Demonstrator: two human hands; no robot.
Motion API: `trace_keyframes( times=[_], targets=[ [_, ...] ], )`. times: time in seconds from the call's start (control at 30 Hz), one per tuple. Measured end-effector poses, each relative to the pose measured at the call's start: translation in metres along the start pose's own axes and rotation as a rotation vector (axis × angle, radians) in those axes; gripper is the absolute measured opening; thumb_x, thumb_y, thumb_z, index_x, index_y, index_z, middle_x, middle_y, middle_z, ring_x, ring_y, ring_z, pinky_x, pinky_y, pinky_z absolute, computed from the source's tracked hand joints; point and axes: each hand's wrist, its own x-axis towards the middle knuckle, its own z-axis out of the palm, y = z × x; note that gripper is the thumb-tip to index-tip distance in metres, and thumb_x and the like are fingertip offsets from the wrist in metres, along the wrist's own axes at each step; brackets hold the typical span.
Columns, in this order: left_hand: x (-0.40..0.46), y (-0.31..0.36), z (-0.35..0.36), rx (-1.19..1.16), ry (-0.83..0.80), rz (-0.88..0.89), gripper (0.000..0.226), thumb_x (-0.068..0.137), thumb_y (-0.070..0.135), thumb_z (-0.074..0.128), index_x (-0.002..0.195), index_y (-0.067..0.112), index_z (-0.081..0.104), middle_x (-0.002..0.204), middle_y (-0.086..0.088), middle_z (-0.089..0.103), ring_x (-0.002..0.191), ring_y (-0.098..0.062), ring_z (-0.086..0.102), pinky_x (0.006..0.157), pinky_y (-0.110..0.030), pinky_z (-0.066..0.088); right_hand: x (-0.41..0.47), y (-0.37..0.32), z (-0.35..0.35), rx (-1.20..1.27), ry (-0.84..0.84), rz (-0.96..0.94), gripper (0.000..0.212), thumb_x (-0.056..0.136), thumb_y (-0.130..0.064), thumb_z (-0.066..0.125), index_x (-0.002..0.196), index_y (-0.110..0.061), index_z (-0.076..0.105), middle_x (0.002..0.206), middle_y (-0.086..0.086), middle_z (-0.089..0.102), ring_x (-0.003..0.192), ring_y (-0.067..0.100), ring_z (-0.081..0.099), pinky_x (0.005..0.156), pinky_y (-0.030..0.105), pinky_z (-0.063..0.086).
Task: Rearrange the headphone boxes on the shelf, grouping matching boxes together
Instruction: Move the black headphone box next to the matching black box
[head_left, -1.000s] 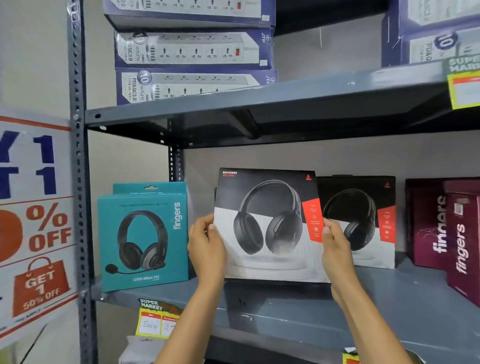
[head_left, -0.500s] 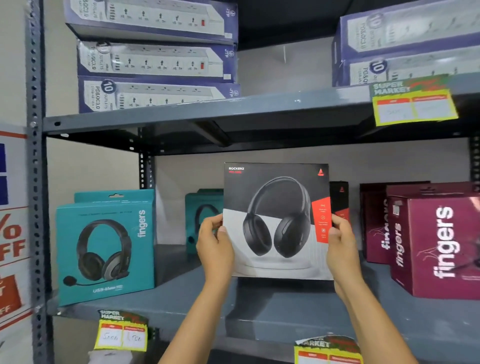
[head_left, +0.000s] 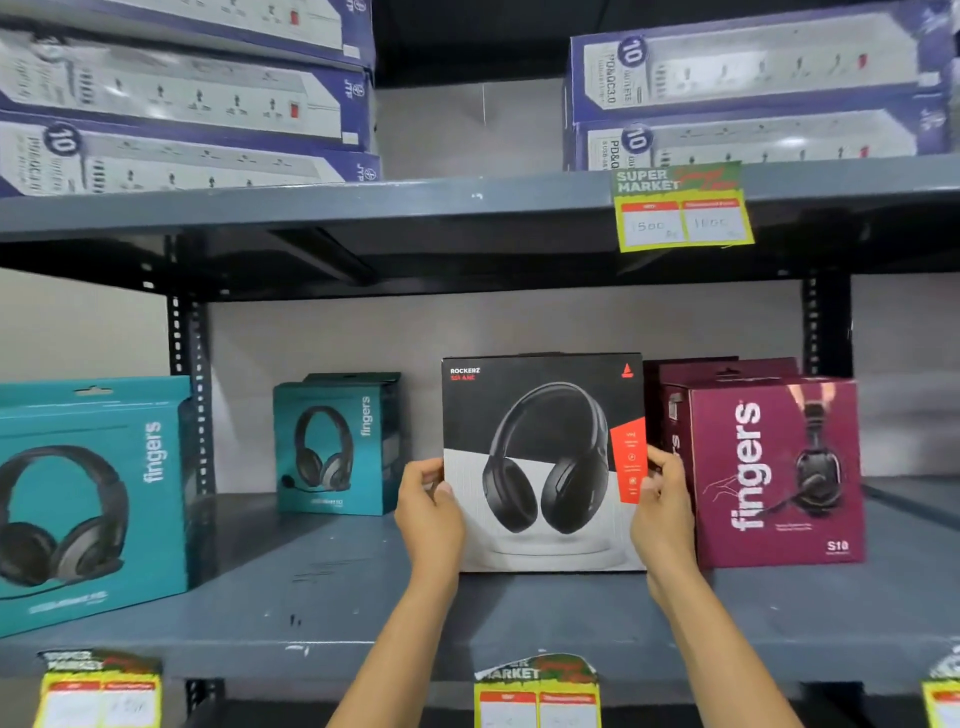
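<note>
two bare forearms are reaching up from the bottom of the view toward the middle shelf (head_left: 363, 613), a grey metal board with yellow price tags (head_left: 537, 696) hanging along its front lip. the left hand (head_left: 428, 512) is gripping the left edge of the black and white rockerz box (head_left: 540, 462), thumb lying on the front face and fingers (head_left: 415, 470) curling round behind. the right hand (head_left: 662, 512) is gripping the right edge the same way, its fingers (head_left: 660, 460) wrapping behind the red stripe on the box. the box is standing upright and facing forward, its bottom edge sitting at or just over the shelf board; whether it is resting there cannot be told.

just beside it on the right, a maroon fingers box (head_left: 776, 473) is standing on the shelf with its front facing out, and the right hand is squeezing into the narrow space between the two boxes. more maroon boxes (head_left: 722, 366) are showing behind it. at the near left edge, a large teal fingers box (head_left: 93, 499) is standing close to the camera, partly cut off. farther back, near the rear wall, a second teal fingers box (head_left: 332, 447) is standing with another behind it, well apart from the held box.

above, the upper shelf (head_left: 363, 202) is carrying stacked blue power strip boxes (head_left: 182, 104) on the left and right, with a yellow and green price tag (head_left: 680, 208) hanging on its edge.
</note>
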Motion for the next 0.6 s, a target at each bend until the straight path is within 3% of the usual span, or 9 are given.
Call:
trace_keyframes(
  times=[0.17,0.27,0.33,0.47,0.53,0.6],
  targets=[
    [0.001,0.004,-0.008,0.008,-0.046,0.006,0.033,0.089,-0.009,0.044,0.099,0.016,0.063,0.103,-0.002,0.067,0.102,-0.022,0.061,0.089,-0.033,0.048,-0.005,-0.004,0.0,0.015,-0.001,0.005,0.045,0.097,0.002,0.032,0.133,-0.02,0.047,0.128,0.01,0.056,0.113,0.026,0.052,0.091,0.036,0.041],
    [0.007,0.017,-0.037,0.047,-0.039,0.166,0.035,0.093,-0.006,0.043,0.114,0.015,0.062,0.115,0.0,0.064,0.11,-0.016,0.059,0.1,-0.031,0.045,-0.027,-0.024,0.015,-0.054,0.222,-0.211,0.048,0.095,0.006,0.036,0.136,-0.016,0.045,0.139,0.013,0.047,0.128,0.026,0.043,0.098,0.035,0.037],
    [0.019,0.031,-0.065,0.087,0.046,0.302,0.037,0.093,-0.005,0.044,0.12,0.015,0.06,0.118,0.004,0.061,0.111,-0.01,0.057,0.098,-0.023,0.042,-0.044,-0.051,0.04,0.013,0.258,-0.386,0.046,0.093,0.008,0.037,0.134,-0.012,0.048,0.136,0.013,0.048,0.128,0.024,0.043,0.102,0.032,0.036],
    [0.056,0.053,-0.145,0.189,0.211,0.451,0.037,0.094,-0.005,0.043,0.124,0.011,0.057,0.121,0.001,0.057,0.111,-0.009,0.053,0.094,-0.009,0.038,-0.088,-0.106,0.122,0.226,0.069,-0.476,0.037,0.095,0.004,0.037,0.129,-0.005,0.051,0.127,0.013,0.053,0.118,0.021,0.05,0.102,0.014,0.032],
    [0.07,0.058,-0.174,0.229,0.288,0.468,0.036,0.093,-0.006,0.043,0.124,0.008,0.057,0.121,-0.002,0.057,0.11,-0.01,0.052,0.09,-0.001,0.035,-0.107,-0.119,0.157,0.287,-0.038,-0.463,0.035,0.097,0.002,0.037,0.128,-0.005,0.052,0.126,0.011,0.054,0.116,0.021,0.051,0.102,0.019,0.035],
    [0.082,0.063,-0.217,0.287,0.377,0.487,0.037,0.092,-0.007,0.044,0.124,0.005,0.056,0.125,-0.007,0.057,0.113,-0.014,0.052,0.093,-0.005,0.034,-0.135,-0.131,0.204,0.35,-0.136,-0.426,0.034,0.097,0.003,0.038,0.127,-0.003,0.053,0.124,0.013,0.056,0.116,0.024,0.052,0.101,0.026,0.037]
  ],
)
